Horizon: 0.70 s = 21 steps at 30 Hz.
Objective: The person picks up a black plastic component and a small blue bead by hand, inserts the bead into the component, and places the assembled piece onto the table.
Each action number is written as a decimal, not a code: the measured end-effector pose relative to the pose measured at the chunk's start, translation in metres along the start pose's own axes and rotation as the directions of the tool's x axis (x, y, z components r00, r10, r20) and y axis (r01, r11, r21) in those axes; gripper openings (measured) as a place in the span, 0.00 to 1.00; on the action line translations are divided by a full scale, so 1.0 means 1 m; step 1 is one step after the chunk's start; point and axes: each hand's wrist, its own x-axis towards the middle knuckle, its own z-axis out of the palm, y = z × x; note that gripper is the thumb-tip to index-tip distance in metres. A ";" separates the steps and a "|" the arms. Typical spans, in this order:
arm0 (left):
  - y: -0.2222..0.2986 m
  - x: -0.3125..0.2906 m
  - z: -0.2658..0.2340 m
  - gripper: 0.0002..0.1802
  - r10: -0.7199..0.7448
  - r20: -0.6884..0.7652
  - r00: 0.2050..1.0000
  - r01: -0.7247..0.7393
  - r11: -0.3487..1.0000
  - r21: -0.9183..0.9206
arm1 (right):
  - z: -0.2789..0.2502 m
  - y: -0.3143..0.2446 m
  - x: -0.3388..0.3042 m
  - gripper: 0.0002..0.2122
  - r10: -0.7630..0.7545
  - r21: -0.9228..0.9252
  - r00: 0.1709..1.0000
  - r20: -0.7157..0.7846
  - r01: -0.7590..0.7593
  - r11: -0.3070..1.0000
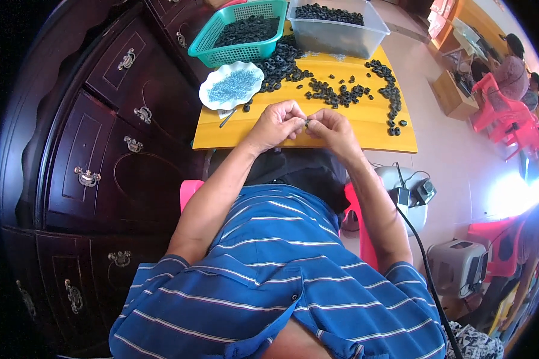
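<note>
There, a small black ring (307, 123) sat pinched between the left hand (276, 124) and right hand (334, 130), both closed on it, at the yellow table's (317, 139) near edge; seemingly mid-assembly, needing a steady fingertip fit. Loose black rings (335, 91) lay beyond, a white dish of blue bits (230, 85) leftward.

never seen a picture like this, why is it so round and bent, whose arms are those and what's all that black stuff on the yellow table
The picture comes from a wide fisheye camera worn on a person's head, looking down, so straight edges bend near the rim. The arms coming up from the bottom are that person's own.

The left hand and right hand meet over the near edge of the yellow table, pinching one small dark piece between the fingertips.

On the table lie many loose black rings. More fill a green basket and a clear tub. A white dish holds small blue bits.

A dark wooden cabinet stands at the left, and other people sit far off at the right.
</note>
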 end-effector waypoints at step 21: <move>0.026 -0.009 0.030 0.25 0.372 -0.097 0.923 -0.233 0.742 0.628 | 0.005 -0.023 0.000 0.07 0.210 0.450 0.974 0.089 -0.228 0.863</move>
